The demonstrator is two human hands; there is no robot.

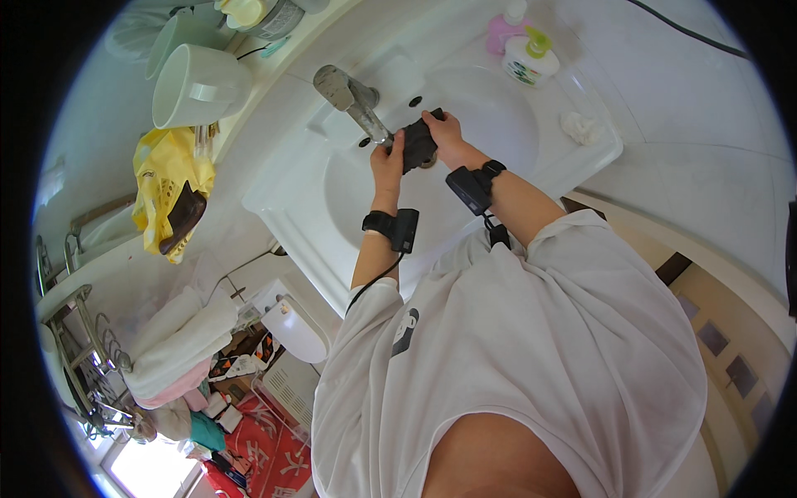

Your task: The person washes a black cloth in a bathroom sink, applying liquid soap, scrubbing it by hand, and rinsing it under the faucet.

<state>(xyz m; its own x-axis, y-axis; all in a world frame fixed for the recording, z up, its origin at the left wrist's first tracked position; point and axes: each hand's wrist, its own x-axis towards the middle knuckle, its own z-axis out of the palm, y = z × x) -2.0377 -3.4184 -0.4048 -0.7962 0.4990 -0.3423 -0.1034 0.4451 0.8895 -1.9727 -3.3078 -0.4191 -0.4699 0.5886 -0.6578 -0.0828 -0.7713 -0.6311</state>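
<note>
A small dark cloth (420, 143) is stretched between my two hands over the white washbasin (340, 195). My left hand (388, 170) pinches its left end, with the thumb on top. At the cloth's upper right end, my right hand (448, 134) is closed on it. The metal faucet (359, 104) points down toward the cloth, its tip close to my left fingers. Whether water is running I cannot tell. Just below the cloth, the drain (428, 161) is partly covered. Each wrist wears a black strapped device with a cable.
At the basin's back right corner stand a white pump bottle (531, 60) with a green top and a pink bottle (505, 31). A crumpled white wad (580, 128) lies on the right rim. To the left, a shelf holds a white mug (202, 86); a yellow bag (166, 183) hangs below.
</note>
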